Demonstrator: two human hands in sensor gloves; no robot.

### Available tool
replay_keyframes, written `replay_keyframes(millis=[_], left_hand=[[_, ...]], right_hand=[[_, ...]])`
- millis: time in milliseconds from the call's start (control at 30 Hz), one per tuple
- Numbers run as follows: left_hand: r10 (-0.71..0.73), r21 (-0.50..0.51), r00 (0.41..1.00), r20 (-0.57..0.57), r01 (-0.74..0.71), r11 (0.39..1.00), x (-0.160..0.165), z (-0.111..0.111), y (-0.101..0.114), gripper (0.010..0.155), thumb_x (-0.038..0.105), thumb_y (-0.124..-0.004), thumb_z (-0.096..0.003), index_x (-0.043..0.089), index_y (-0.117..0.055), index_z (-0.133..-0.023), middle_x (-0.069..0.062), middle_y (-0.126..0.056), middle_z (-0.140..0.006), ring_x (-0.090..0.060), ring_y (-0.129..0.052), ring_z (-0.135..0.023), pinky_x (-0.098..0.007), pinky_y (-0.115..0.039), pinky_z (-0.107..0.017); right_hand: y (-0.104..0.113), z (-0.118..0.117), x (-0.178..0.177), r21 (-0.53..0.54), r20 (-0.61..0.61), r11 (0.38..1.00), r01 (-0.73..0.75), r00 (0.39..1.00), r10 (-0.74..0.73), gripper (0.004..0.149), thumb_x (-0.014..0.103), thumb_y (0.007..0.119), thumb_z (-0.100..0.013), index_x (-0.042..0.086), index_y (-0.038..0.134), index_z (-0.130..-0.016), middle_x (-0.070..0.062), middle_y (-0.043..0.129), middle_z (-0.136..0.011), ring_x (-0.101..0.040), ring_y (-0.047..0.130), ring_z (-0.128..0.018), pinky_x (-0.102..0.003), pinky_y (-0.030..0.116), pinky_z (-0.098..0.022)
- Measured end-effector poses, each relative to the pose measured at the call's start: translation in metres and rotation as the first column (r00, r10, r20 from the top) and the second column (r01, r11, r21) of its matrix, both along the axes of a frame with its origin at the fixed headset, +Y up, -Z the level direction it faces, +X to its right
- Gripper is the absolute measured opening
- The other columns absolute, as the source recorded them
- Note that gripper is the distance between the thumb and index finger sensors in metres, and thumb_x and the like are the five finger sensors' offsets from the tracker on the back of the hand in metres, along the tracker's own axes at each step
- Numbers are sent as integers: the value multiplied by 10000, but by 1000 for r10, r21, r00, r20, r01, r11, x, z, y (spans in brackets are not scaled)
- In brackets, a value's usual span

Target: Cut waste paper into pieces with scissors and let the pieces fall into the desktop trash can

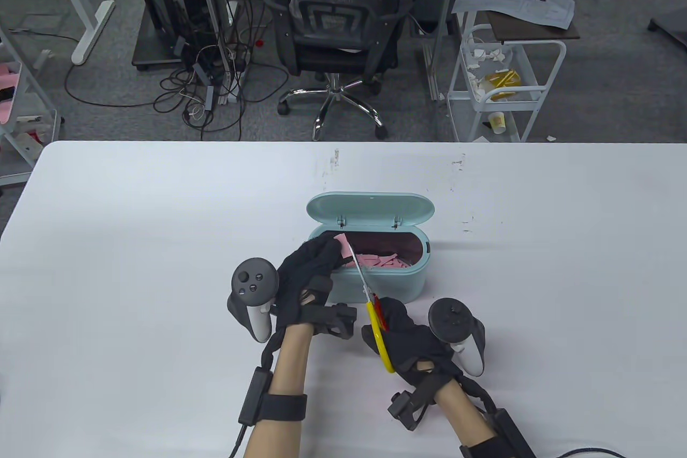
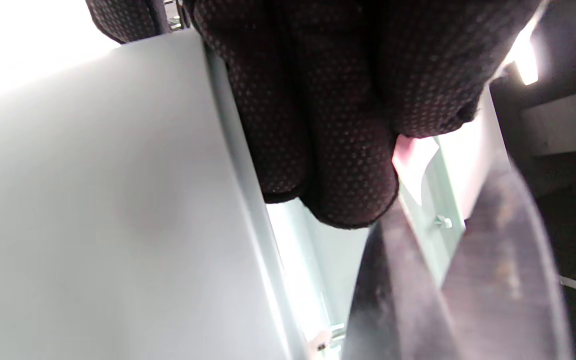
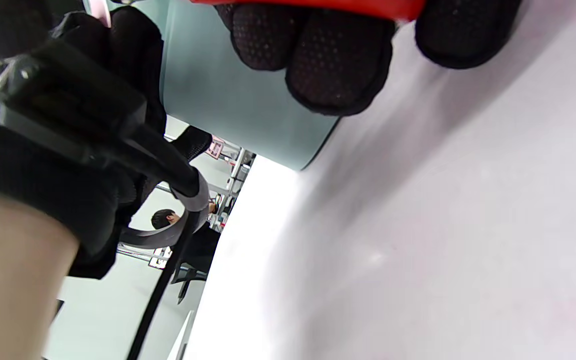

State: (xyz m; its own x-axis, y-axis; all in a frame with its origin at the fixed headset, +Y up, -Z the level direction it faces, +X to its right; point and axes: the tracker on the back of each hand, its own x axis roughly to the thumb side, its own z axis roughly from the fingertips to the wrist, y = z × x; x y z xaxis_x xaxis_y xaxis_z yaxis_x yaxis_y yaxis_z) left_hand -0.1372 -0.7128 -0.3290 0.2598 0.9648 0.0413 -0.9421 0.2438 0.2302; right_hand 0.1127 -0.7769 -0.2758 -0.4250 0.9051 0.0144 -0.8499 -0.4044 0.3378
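My left hand [image 1: 314, 270] pinched a small pink paper scrap [image 1: 341, 239] over the open mint-green plastic desktop trash can [image 1: 375, 278], while my right hand [image 1: 410, 340] gripped the yellow-and-red-handled scissors [image 1: 370, 299], blades reaching toward the scrap. I judged we were mid-cutting, pink pieces [image 1: 384, 262] already inside. Next, I'd close the blades squarely across the scrap above the opening.

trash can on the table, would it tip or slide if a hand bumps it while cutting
The trash can looks low and wide with a flat base, so it should resist tipping. It seems to be thin plastic holding only pink paper scraps, so it is probably light and may slide on the smooth table. The open lid could shift its weight slightly backward.
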Motion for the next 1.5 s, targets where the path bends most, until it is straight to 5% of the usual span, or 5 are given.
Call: replay_keyframes(millis=[400,1500], left_hand=[[-13,-2,1000,-3,13,1000,0,1,0,357,507,-872,-462,301,-999,-724,112,-1158,-558,-120,-1124,-553,-625,-563,-726],[-108,10,994,-14,108,994,5,0,2,367,499,-870,-455,293,-992,-733,109,-1151,-567,-124,-1116,-552,-620,-577,-731]], right_hand=[[9,-9,-5,172,94,971,-164,984,150,849,721,664,-386,199,365,-985,-12,712,-816,-248,893,-574,-647,657,-551],[12,-13,1,94,134,996,-5,991,-7,701,588,788,-361,144,566,-855,108,915,-532,-115,1016,-216,-527,836,-429]])
